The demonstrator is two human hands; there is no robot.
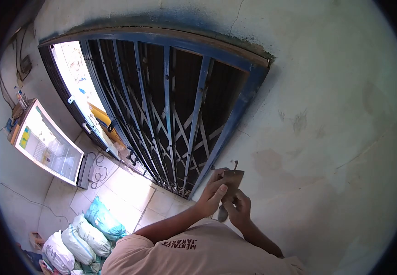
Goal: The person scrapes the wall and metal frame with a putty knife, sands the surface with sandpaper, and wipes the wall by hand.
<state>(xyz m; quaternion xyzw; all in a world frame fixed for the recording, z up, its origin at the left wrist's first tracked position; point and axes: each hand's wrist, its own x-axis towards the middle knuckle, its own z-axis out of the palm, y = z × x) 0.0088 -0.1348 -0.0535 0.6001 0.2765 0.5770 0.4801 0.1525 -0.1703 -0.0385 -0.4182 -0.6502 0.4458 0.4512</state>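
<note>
A putty knife (233,179) is held in front of my chest, its wide metal blade pointing up and its rounded handle end (222,214) showing below. My left hand (213,190) is closed on the blade's left edge, thumb laid across its face. From the right, my right hand (239,206) pinches the knife lower down, near where blade and handle meet; part of the handle is hidden by the fingers. Just above the blade's top edge, a small dark hook-like bit (235,164) shows against the pale wall (299,183).
A blue folding metal gate (166,105) fills the opening ahead, with a bright gap at its left. A glass-fronted display case (49,142) stands at the left. Several filled sacks (91,236) lie on the tiled floor (123,195) at lower left. Cables (98,172) lie beside the case.
</note>
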